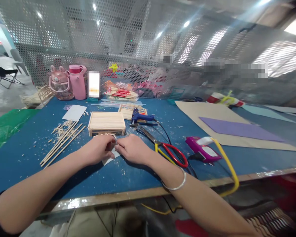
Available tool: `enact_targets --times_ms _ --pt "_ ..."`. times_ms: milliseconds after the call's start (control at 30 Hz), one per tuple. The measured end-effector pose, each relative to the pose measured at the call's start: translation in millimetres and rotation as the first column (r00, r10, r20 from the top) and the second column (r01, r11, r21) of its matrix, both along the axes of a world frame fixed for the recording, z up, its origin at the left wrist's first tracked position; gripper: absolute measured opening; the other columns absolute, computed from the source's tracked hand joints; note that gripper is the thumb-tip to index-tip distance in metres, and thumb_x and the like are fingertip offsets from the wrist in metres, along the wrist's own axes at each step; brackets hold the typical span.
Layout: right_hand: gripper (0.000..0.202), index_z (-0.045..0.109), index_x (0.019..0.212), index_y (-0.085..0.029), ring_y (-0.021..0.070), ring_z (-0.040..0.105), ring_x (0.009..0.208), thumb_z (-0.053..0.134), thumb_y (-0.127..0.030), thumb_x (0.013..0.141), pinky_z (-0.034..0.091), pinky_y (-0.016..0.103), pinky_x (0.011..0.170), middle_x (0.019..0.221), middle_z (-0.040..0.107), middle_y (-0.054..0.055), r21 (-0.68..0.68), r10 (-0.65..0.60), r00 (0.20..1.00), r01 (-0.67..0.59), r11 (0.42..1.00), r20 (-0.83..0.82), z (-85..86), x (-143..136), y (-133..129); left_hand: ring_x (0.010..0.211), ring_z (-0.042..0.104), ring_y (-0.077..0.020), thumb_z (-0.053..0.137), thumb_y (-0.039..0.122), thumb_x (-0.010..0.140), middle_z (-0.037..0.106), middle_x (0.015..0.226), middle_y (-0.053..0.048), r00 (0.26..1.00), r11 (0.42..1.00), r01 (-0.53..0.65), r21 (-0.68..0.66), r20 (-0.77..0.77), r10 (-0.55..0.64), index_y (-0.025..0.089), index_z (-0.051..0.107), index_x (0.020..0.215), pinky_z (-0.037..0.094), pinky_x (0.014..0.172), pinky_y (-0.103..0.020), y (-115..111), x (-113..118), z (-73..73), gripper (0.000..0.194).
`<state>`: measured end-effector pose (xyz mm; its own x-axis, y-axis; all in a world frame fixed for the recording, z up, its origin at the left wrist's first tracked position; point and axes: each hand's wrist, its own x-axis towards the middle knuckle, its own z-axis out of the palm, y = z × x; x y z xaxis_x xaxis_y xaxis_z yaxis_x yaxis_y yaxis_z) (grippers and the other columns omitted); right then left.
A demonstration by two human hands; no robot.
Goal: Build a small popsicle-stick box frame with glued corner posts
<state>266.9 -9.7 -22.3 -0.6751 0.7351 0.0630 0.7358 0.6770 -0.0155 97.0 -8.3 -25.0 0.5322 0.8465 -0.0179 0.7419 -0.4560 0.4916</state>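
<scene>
My left hand and my right hand meet just in front of a small box made of wooden sticks. The fingers of both are pinched together at the fingertips, and whatever is between them is too small and hidden to name. Beneath the fingers, a piece of white paper lies on the table. Several thin wooden sticks lie to the left of my left hand, beside short cut pieces. Scissors with red handles rest to the right of my right hand.
A blue glue gun lies behind the scissors, near a second wooden stick piece. Farther right are a magenta device with a yellow cord, and a purple sheet. Pink bottles stand at the back by a perforated screen.
</scene>
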Motion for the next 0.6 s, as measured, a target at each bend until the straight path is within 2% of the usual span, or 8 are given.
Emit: enact_targets --times_ms 167,333,433,533,600 --pt "0.027 0.061 0.079 -0.015 0.0138 0.055 0.069 0.039 -0.026 0.090 0.027 0.026 0.064 0.076 0.066 0.004 -0.020 0.120 0.986 -0.123 0.992 -0.116 1.7 2.7 -0.6 0.064 0.051 -0.0146 0.057 0.032 0.077 0.060 0.069 -0.002 0.992 0.997 0.064 0.034 0.109 -0.067 0.017 0.059 0.074 0.031 0.056 -0.023 -5.8 -1.1 0.4 0.016" --pt "0.032 0.059 0.071 -0.014 0.0096 0.047 0.057 0.040 -0.031 0.090 0.025 0.022 0.055 0.066 0.061 0.002 -0.120 0.038 0.973 -0.067 0.991 -0.228 6.4 13.6 4.5 0.057 0.048 -0.0123 0.049 0.028 0.081 0.057 0.058 -0.001 0.992 0.999 -0.023 0.036 0.129 0.018 0.017 0.061 0.068 0.030 0.054 -0.022 -7.2 -1.1 -0.4 0.021" --pt "0.028 0.059 0.069 -0.014 0.0099 0.047 0.056 0.044 -0.029 0.087 0.023 0.023 0.053 0.065 0.061 0.003 -0.071 -0.047 0.985 0.036 0.997 -0.167 6.7 20.2 8.3 0.058 0.046 -0.0133 0.040 0.027 0.085 0.055 0.062 -0.001 0.993 0.995 -0.041 0.086 0.115 0.031 0.017 0.054 0.071 0.032 0.056 -0.024 -8.5 1.1 -0.9 0.022" --pt "0.024 0.060 0.072 -0.015 0.0125 0.051 0.060 0.047 -0.030 0.085 0.021 0.024 0.053 0.069 0.064 0.005 -0.033 -0.039 0.998 0.037 0.999 -0.044 3.2 21.3 9.3 0.064 0.046 -0.0156 0.027 0.026 0.089 0.051 0.070 -0.003 0.992 0.985 0.086 0.146 0.080 -0.099 0.018 0.046 0.074 0.035 0.062 -0.028 -12.0 4.1 -3.2 0.025" --pt "0.025 0.060 0.075 -0.016 0.0138 0.054 0.062 0.045 -0.032 0.087 0.021 0.025 0.053 0.072 0.065 0.005 -0.033 -0.022 1.000 0.022 0.999 0.001 0.9 19.8 8.4 0.068 0.045 -0.0163 0.027 0.024 0.087 0.049 0.074 -0.004 0.983 0.977 0.156 0.145 0.072 -0.168 0.019 0.043 0.074 0.036 0.065 -0.029 -14.1 5.3 -4.9 0.021"
